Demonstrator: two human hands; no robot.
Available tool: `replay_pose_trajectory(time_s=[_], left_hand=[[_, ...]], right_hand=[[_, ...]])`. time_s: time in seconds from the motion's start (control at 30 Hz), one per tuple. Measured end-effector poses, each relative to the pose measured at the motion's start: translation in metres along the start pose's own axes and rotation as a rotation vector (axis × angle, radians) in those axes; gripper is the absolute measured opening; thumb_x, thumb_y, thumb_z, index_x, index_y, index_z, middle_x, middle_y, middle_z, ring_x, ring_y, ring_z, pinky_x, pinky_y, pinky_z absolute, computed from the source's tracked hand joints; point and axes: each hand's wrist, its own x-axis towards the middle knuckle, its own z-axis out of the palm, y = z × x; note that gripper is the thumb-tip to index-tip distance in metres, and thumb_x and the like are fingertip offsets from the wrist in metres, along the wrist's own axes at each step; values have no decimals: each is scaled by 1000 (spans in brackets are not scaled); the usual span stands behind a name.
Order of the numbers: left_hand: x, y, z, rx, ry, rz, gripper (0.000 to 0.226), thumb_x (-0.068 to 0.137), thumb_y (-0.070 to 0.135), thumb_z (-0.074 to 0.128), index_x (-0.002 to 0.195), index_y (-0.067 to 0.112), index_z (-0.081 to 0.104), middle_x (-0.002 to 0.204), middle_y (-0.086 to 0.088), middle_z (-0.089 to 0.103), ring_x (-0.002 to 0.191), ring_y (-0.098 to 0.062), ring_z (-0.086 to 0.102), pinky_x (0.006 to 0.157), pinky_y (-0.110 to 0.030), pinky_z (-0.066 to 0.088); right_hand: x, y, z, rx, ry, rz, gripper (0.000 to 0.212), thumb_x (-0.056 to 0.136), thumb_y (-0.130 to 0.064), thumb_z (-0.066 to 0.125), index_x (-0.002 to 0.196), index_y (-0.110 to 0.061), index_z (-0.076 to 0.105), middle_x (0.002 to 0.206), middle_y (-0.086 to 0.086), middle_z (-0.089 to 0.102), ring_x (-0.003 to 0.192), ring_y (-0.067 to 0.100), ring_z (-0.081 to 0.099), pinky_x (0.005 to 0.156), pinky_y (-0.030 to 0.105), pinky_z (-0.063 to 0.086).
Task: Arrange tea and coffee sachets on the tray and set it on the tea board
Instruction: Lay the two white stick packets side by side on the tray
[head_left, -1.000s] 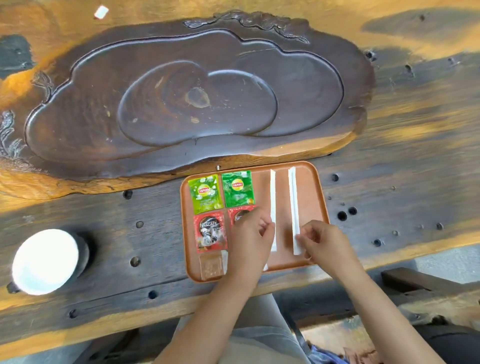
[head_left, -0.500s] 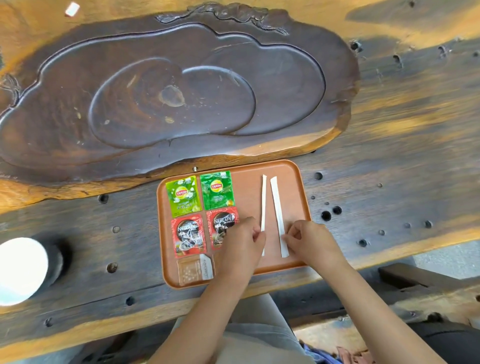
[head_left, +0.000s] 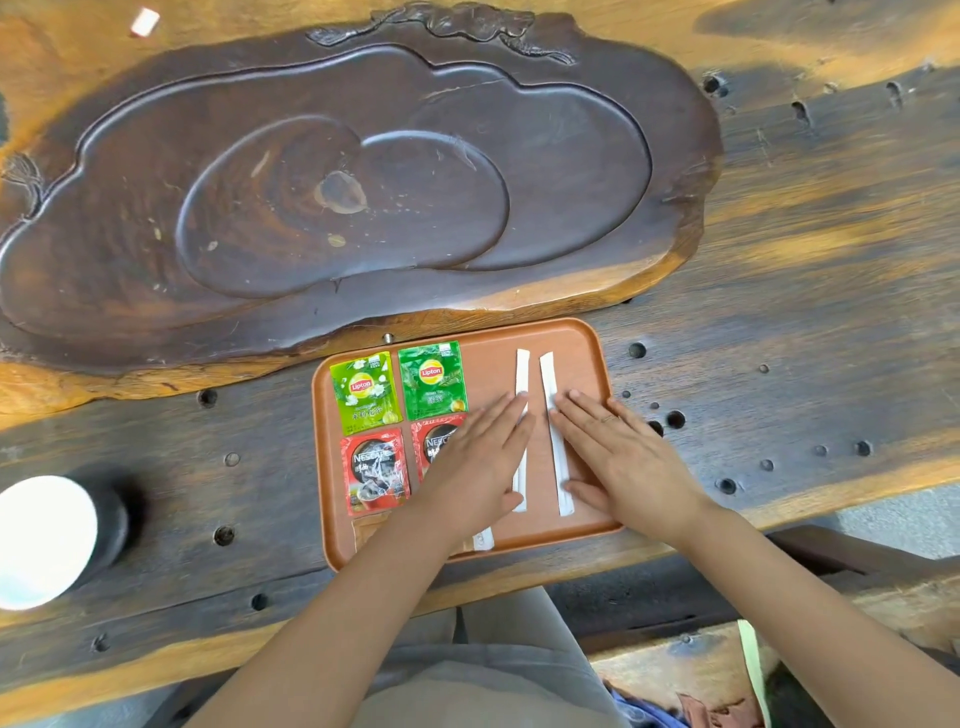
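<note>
An orange-brown tray (head_left: 488, 332) lies on the table just in front of the dark carved tea board (head_left: 363, 171). On its left half are two green Lipton tea sachets (head_left: 366, 392) (head_left: 432, 380) and, below them, two red Nescafe coffee sachets (head_left: 374, 470) (head_left: 434, 441), the right one partly hidden by my hand. Two long white stick sachets (head_left: 521, 374) (head_left: 549, 384) lie side by side on the right half. My left hand (head_left: 475, 462) lies flat, fingers extended, beside the left stick. My right hand (head_left: 618, 457) lies flat beside the right stick. Neither holds anything.
A white cup on a dark base (head_left: 41, 540) stands at the left near the table's front edge. A small white scrap (head_left: 144, 22) lies at the far left beyond the tea board. The wooden table (head_left: 779, 322) has several holes. A clear sachet (head_left: 366, 532) lies at the tray's front.
Both hands have gone from pinching the near ends of the white sticks to lying flat with fingers stretched out beside them. The sticks now lie closer to parallel.
</note>
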Motion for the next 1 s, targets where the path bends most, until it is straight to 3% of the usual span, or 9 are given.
replay_pose_trajectory(time_s=[0.1, 0.33, 0.47, 0.83, 0.93, 1.0], left_hand=[[0, 2, 3, -22, -4, -15, 83, 87, 31, 57, 147, 12, 4, 157, -7, -10, 143, -18, -9, 109, -27, -12], [-7, 15, 5, -64, 52, -79, 79, 87, 31, 55, 147, 9, 8, 157, -10, -5, 144, -21, -7, 103, -26, -23], [-10, 20, 8, -79, 63, -108, 79, 88, 31, 53, 147, 10, 5, 157, -8, -7, 143, -18, -10, 105, -25, -20], [-12, 19, 9, -84, 66, -128, 78, 85, 35, 52, 148, 17, 9, 158, -5, -7, 143, -15, -12, 110, -29, -14], [-21, 19, 4, -117, 137, -123, 72, 84, 35, 53, 146, 18, 20, 158, -5, 5, 144, -16, -4, 113, -30, -7], [-32, 16, -1, -114, 225, -121, 61, 83, 29, 57, 139, 17, 36, 152, -6, 27, 141, -19, 18, 113, -33, 4]], right_hand=[[1, 3, 1, -6, -11, -3, 67, 83, -46, 52, 139, -9, 40, 148, 6, 38, 138, 17, 29, 112, 36, 16], [0, 8, -1, 13, -19, -21, 74, 78, -41, 67, 139, -9, 39, 148, 6, 38, 138, 18, 29, 111, 36, 16], [-1, 10, -3, 14, -28, -29, 75, 76, -39, 70, 138, -8, 42, 147, 7, 39, 137, 19, 30, 111, 36, 18], [-4, 11, -4, 58, -9, -29, 70, 80, -43, 61, 139, -10, 41, 150, 5, 35, 139, 19, 27, 112, 35, 16], [-5, 8, -8, 93, 44, 1, 62, 83, -46, 52, 134, -13, 48, 147, 5, 40, 137, 20, 33, 112, 36, 19], [-6, 4, -14, 104, 110, 44, 56, 82, -45, 50, 127, -14, 54, 138, 5, 51, 127, 22, 44, 105, 40, 35]])
